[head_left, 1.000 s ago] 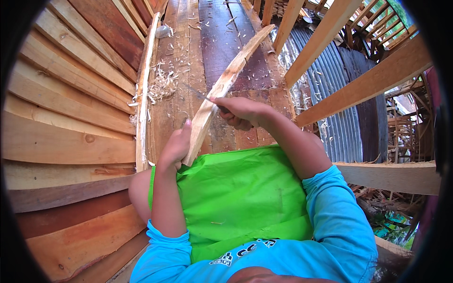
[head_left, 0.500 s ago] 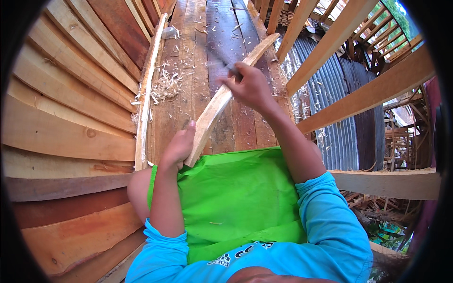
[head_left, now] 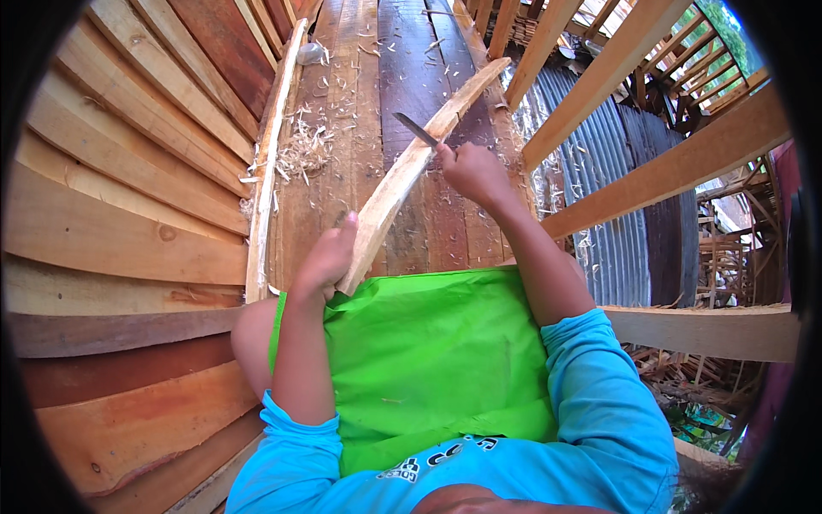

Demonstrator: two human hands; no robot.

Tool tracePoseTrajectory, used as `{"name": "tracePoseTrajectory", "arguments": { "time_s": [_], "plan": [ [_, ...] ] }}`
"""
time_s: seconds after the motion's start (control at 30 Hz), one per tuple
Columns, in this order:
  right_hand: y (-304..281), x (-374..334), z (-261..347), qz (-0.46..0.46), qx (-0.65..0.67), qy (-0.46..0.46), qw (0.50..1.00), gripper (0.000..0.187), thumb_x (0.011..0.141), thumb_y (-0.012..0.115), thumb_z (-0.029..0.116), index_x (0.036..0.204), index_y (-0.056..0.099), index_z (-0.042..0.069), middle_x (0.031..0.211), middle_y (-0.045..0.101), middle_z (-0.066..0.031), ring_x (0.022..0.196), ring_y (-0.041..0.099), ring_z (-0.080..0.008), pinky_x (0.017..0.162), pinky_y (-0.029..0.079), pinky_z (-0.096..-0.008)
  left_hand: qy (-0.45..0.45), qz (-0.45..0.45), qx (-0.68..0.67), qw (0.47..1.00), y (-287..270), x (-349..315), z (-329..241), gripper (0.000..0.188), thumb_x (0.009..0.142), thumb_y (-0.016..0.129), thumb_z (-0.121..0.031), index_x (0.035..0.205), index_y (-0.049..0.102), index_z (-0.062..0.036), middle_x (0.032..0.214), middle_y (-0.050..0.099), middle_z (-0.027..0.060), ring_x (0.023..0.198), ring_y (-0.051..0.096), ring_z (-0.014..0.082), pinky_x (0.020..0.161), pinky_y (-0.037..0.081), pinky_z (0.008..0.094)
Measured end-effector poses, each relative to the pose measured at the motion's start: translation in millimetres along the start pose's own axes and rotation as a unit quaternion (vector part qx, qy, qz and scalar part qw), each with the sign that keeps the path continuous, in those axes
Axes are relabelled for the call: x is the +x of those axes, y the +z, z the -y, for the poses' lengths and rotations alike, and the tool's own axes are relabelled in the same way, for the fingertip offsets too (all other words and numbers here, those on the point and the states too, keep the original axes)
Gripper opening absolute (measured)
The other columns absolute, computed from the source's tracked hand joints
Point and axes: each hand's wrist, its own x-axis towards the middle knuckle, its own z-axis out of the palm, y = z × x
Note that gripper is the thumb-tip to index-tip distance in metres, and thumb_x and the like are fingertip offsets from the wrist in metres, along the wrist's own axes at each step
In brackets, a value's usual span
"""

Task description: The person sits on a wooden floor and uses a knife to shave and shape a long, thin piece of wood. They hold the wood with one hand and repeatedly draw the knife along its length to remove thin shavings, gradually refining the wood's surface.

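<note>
Pale wooden strip [head_left: 396, 184], slanting up rightward; grey-bladed knife [head_left: 416, 129] across it, tip upper left

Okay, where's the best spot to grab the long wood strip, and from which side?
Probably the near end of the wood strip, from the left, as the left hand holds it. The strip slants away rightward, so that end lies close to the body, clear of the knife in the right hand.

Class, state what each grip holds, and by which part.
The left grip holds the wooden stick by its near end; the right grip holds the knife by its covered handle end.
</note>
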Motion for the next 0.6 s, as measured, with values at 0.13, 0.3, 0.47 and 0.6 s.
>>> {"name": "tracePoseTrajectory", "arguments": {
  "time_s": [0.13,0.3,0.47,0.6],
  "plan": [
    [12.9,-27.3,29.5,0.065,-0.036,-0.055,0.996,0.056,0.097,0.041,0.043,0.081,0.069,-0.003,0.077,0.067,-0.0221,0.071,0.067,-0.0351,0.069,0.053,-0.0461,0.020,-0.028,0.052,0.998,-10.4,14.9,18.8,0.067,0.099,0.037,-0.052,0.099,0.060,0.0102,0.076,0.062,0.0155,0.061,0.060,0.0213,0.057,0.049,0.0368],
    [-4.7,-0.3,13.2,0.063,-0.026,0.035,0.997,0.054,0.096,0.042,0.043,0.090,0.069,-0.003,0.090,0.068,-0.0236,0.085,0.067,-0.0334,0.077,0.053,-0.0459,0.015,-0.023,0.075,0.997,1.3,0.4,-0.7,0.068,0.099,0.036,-0.054,0.098,0.062,0.0085,0.077,0.064,0.0172,0.065,0.062,0.0251,0.068,0.049,0.0399],
    [-13.9,0.8,4.6,0.106,-0.007,0.017,0.994,0.055,0.096,0.041,0.043,0.099,0.067,-0.005,0.097,0.067,-0.0261,0.095,0.066,-0.0378,0.087,0.050,-0.0478,0.096,-0.058,0.109,0.988,-10.1,10.6,20.8,0.070,0.098,0.036,-0.056,0.090,0.064,0.0076,0.073,0.062,0.0165,0.066,0.060,0.0252,0.069,0.048,0.0406],
    [-10.9,-3.5,12.3,0.067,-0.031,0.036,0.997,0.057,0.096,0.040,0.045,0.099,0.068,-0.005,0.099,0.067,-0.0264,0.098,0.066,-0.0372,0.089,0.050,-0.0466,0.055,-0.042,0.111,0.991,0.6,14.9,11.0,0.071,0.098,0.037,-0.056,0.084,0.064,0.0085,0.070,0.061,0.0164,0.066,0.060,0.0245,0.068,0.048,0.0401]
  ]
}}
